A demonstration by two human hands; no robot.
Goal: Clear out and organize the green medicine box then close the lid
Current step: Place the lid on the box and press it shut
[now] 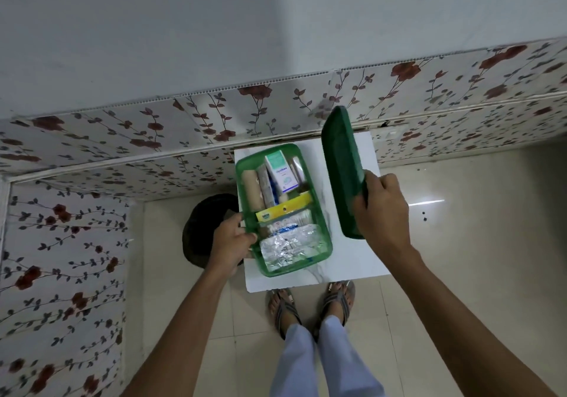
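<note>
The green medicine box (325,248) sits open on a small white table (359,261). Inside lie a beige bandage roll (253,189), a white and teal carton (280,171), a yellow-topped packet (283,211) and clear plastic pouches (291,245). My left hand (231,241) grips the box's left rim. My right hand (382,206) holds the dark green lid (342,166) tilted on edge, raised to the right of the box and apart from it.
A dark round bin (199,228) stands on the floor left of the table. Floral-papered walls (122,139) close in behind and at the left. Pale floor tiles (475,243) spread to the right. My sandalled feet (310,304) are at the table's near edge.
</note>
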